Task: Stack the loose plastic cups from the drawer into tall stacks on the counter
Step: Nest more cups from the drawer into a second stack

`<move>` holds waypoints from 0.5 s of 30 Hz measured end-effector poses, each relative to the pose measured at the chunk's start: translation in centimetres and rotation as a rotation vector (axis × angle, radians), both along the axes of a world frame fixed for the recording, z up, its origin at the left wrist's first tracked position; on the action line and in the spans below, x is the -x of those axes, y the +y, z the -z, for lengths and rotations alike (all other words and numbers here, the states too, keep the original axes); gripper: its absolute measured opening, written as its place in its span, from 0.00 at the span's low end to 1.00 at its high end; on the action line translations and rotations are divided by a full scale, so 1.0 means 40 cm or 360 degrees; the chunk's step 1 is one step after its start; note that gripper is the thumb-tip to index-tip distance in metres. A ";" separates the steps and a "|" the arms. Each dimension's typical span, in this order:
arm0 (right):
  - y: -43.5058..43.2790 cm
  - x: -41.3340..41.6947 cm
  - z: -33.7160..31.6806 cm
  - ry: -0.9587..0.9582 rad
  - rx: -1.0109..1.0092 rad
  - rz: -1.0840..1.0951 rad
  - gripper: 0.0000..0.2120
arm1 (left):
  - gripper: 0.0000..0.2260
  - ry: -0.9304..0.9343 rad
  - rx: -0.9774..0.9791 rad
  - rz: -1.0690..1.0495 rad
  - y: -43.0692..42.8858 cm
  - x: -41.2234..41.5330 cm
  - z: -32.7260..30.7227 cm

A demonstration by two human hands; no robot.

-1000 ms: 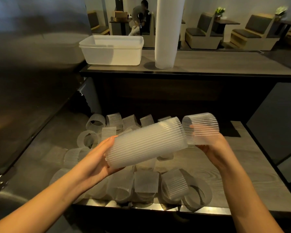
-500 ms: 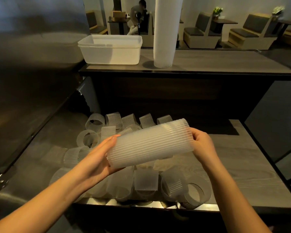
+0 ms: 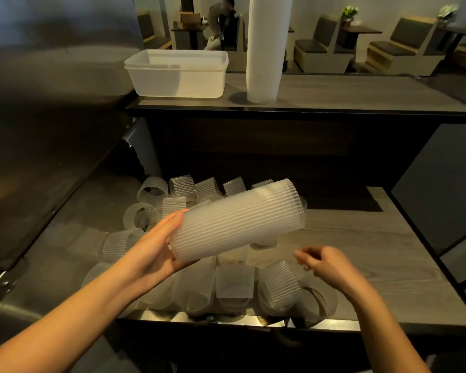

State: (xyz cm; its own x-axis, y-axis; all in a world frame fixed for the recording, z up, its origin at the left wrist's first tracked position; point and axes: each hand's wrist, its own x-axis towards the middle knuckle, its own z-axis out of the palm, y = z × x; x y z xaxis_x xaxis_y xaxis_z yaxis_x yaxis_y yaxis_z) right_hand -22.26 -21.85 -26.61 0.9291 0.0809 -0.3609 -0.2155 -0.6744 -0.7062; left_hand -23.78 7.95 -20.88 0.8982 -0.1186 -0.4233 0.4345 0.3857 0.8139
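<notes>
My left hand [image 3: 156, 249] grips the lower end of a short stack of ribbed translucent cups [image 3: 237, 220], held tilted almost sideways above the open drawer [image 3: 374, 251]. My right hand [image 3: 326, 263] hovers just above a loose cup [image 3: 279, 285] near the drawer's front, fingers curled and apart, holding nothing. Several loose cups [image 3: 178, 187] lie on their sides in the drawer's left and front parts. A tall white stack of cups [image 3: 265, 49] stands upright on the upper counter [image 3: 361, 92].
A white plastic tub [image 3: 176, 74] sits on the counter left of the tall stack. A steel surface [image 3: 38, 130] slopes along the left. Beyond the counter are booth seats, tables and a seated person [image 3: 221, 22].
My right hand pushed a loose cup onto the stack's open end, then let go and dropped down toward the cups at the drawer's front. The left hand kept hold of the stack.
</notes>
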 end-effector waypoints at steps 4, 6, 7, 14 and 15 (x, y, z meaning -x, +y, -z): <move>0.010 0.029 0.018 0.0148 -0.0097 -0.0018 0.08 | 0.18 0.0000 0.0007 0.0011 -0.004 0.002 0.001; 0.021 0.036 0.023 0.0139 -0.0186 0.0025 0.07 | 0.18 0.0005 0.0008 0.0014 -0.005 0.002 0.002; 0.028 0.039 0.022 0.0124 -0.0234 0.0036 0.07 | 0.18 0.0008 0.0008 0.0017 -0.005 0.002 0.002; 0.029 0.039 0.011 0.0089 -0.0647 0.0226 0.06 | 0.18 -0.0006 0.0008 0.0026 -0.001 0.003 0.001; 0.023 0.038 0.002 0.0019 -0.0712 0.0278 0.06 | 0.18 -0.0006 0.0016 0.0025 -0.001 0.003 0.001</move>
